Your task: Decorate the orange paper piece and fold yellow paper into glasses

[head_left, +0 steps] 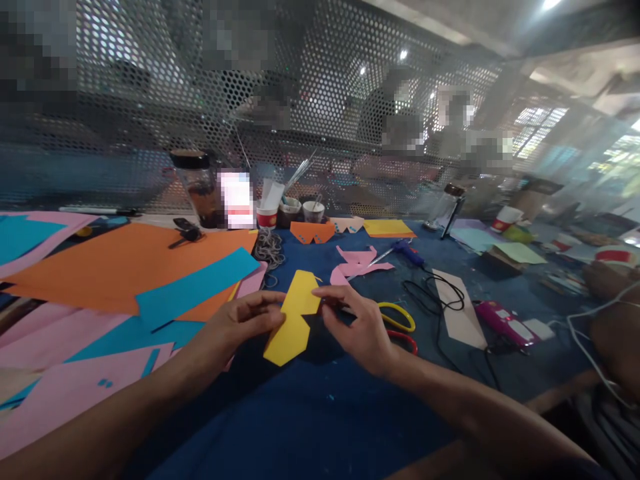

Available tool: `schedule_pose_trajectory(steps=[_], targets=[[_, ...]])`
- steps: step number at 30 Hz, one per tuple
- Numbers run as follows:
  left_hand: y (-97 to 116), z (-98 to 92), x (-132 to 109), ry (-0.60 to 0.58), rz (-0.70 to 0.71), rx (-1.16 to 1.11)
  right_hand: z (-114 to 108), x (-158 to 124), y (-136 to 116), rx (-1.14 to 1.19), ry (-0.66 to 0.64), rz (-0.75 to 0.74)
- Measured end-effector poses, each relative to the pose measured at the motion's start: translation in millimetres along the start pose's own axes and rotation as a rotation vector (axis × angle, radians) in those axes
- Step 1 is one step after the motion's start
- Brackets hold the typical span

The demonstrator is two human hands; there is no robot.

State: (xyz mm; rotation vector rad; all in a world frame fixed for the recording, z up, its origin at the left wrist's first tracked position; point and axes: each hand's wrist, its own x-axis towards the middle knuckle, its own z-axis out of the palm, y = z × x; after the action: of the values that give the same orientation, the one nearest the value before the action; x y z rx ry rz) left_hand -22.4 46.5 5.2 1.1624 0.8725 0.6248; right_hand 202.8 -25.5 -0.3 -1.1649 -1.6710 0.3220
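A yellow paper cutout (295,319) with a V-shaped notch in its right edge is held up over the dark blue table. My left hand (250,319) pinches its left edge between thumb and fingers. At its upper right edge, the fingertips of my right hand (357,327) close on the paper, the index finger on top and the thumb by the edge. Scissors with yellow and red handles (400,319) lie beside my right hand, partly covered by it. Pink paper scraps (357,265) lie just beyond, around the scissor blades.
Orange paper (100,260), blue strips (200,287) and pink sheets cover the left. Grey yarn (269,248), cups (313,211) and a jar (200,193) stand behind. A blue glue gun (409,253) trails its black cord rightward, near a magenta device (505,325). Another person's arm is far right.
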Motion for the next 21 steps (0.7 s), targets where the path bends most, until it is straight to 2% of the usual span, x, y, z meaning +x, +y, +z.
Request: schedule_pose_trajectory(steps=[5,11,16,21], targets=[[0.3,-2.1,5.0,0.077,0.092,0.036,0.4,-2.1,0.8,0.091,-0.039,0.064],[13.1,-0.7,-1.1,0.179,0.156,0.147,0.7,3.8,0.4,0.358,-0.003,0.308],[14.4,-2.3,-1.3,0.171,0.160,0.221,1.5,10.0,3.5,0.481,-0.039,0.457],[10.9,-6.2,2.7,0.153,0.133,0.287,4.8,9.4,9.1,0.541,-0.038,0.516]])
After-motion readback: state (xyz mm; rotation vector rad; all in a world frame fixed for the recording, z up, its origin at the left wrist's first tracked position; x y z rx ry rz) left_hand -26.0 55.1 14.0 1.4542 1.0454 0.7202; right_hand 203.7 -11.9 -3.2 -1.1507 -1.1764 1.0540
